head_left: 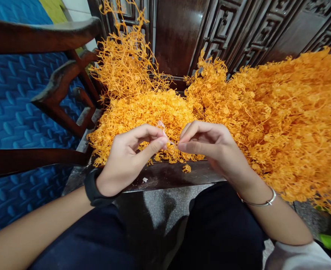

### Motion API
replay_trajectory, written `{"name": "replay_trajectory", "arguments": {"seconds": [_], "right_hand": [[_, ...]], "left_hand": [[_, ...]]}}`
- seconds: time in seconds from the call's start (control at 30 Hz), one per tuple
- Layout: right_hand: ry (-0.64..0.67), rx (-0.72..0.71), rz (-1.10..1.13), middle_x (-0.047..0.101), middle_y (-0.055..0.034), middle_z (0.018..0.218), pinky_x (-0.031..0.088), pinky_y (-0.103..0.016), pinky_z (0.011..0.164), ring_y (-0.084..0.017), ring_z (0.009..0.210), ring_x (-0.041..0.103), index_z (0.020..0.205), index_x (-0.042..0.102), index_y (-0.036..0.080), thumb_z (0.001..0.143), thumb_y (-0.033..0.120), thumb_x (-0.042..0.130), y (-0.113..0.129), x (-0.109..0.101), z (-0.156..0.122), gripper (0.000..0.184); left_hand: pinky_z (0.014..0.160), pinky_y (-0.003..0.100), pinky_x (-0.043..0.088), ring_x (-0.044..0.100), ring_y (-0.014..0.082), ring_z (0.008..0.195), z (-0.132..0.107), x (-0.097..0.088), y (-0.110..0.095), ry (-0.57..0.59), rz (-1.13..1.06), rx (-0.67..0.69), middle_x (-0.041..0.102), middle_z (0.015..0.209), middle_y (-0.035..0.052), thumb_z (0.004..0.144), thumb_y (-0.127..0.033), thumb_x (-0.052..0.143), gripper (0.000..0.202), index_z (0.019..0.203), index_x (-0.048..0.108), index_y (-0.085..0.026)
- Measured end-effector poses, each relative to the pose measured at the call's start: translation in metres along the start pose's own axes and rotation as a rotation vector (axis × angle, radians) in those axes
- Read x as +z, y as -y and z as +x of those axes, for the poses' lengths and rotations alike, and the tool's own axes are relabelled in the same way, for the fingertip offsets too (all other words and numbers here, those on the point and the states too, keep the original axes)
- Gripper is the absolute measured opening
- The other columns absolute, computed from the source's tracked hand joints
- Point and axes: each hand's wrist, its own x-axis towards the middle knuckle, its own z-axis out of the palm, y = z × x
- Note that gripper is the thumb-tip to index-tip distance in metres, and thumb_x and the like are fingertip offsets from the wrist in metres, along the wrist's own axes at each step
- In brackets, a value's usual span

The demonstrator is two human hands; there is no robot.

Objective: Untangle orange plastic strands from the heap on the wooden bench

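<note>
My left hand (131, 157) and my right hand (210, 146) meet in front of me, fingers pinched together. Between the fingertips is a small pale pink plastic piece (164, 132); both hands pinch it. A black watch band (93, 187) sits on my left wrist and a thin silver bangle (262, 200) on my right. Just behind the hands lies a big heap of tangled orange plastic sprigs (238, 108), spread over a dark wooden seat (168, 174).
A small orange bit (186, 168) lies loose on the seat edge. Dark carved wooden panels (238, 26) stand behind the heap. A wooden chair arm (41, 35) and blue foam matting (10, 108) are at the left. My dark-trousered knees (210, 232) are below.
</note>
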Motion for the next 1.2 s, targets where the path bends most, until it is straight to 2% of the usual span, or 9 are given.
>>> {"name": "replay_trajectory", "arguments": {"seconds": [0.13, 0.27, 0.5, 0.73, 0.87, 1.2], "right_hand": [[-0.03, -0.038, -0.092, 0.061, 0.0005, 0.071, 0.042, -0.022, 0.061, -0.008, 0.067, 0.054, 0.072, 0.064, 0.016, 0.071, 0.022, 0.069, 0.0022, 0.0, -0.0007, 0.008], [-0.001, -0.09, -0.2, 0.063, -0.0005, 0.071, 0.039, -0.023, 0.057, -0.008, 0.063, 0.052, 0.08, 0.068, 0.016, 0.072, 0.026, 0.069, 0.0018, 0.0041, -0.0021, 0.013], [0.039, -0.106, -0.2, 0.066, -0.0025, 0.073, 0.043, -0.025, 0.062, -0.011, 0.068, 0.058, 0.075, 0.067, 0.016, 0.075, 0.029, 0.066, 0.0024, 0.0044, -0.003, 0.014], [0.105, -0.114, -0.242, 0.059, -0.0001, 0.071, 0.038, -0.021, 0.056, -0.007, 0.061, 0.049, 0.08, 0.062, 0.015, 0.08, 0.027, 0.061, 0.0006, 0.0045, -0.0035, 0.012], [0.096, -0.153, -0.25, 0.056, 0.0007, 0.07, 0.037, -0.02, 0.055, -0.006, 0.059, 0.045, 0.078, 0.06, 0.015, 0.08, 0.026, 0.06, -0.0028, 0.0054, -0.0037, 0.011], [0.092, 0.005, -0.15, 0.058, 0.0007, 0.071, 0.041, -0.02, 0.057, -0.007, 0.064, 0.051, 0.077, 0.061, 0.015, 0.081, 0.021, 0.058, 0.0016, 0.0048, 0.0004, 0.007]], "left_hand": [[0.066, 0.018, 0.052, 0.064, 0.0103, 0.068, 0.0005, -0.0009, 0.0, -0.018, 0.027, 0.019, 0.067, 0.072, -0.0013, 0.076, -0.018, 0.063, 0.001, 0.075, 0.063, -0.018], [0.066, 0.019, 0.05, 0.063, 0.0107, 0.069, -0.0028, -0.0007, -0.0014, 0.039, 0.103, 0.078, 0.069, 0.076, -0.0009, 0.075, -0.02, 0.066, 0.001, 0.076, 0.066, -0.019], [0.065, 0.021, 0.049, 0.063, 0.0116, 0.066, -0.0039, -0.0003, -0.0034, 0.094, 0.175, 0.113, 0.07, 0.074, -0.0006, 0.076, -0.02, 0.065, 0.003, 0.075, 0.068, -0.019], [0.065, 0.021, 0.049, 0.063, 0.012, 0.067, -0.0062, -0.0004, -0.0033, 0.106, 0.176, 0.147, 0.07, 0.074, -0.0007, 0.076, -0.021, 0.066, 0.003, 0.074, 0.068, -0.02], [0.064, 0.02, 0.049, 0.062, 0.0111, 0.064, -0.0057, -0.0006, -0.0035, 0.11, 0.201, 0.132, 0.069, 0.071, -0.0011, 0.077, -0.021, 0.064, 0.006, 0.072, 0.067, -0.019], [0.065, 0.02, 0.048, 0.06, 0.0112, 0.068, -0.0027, -0.0032, -0.0041, 0.094, 0.087, 0.071, 0.067, 0.073, 0.0002, 0.077, -0.021, 0.062, 0.005, 0.075, 0.065, -0.017]]}}
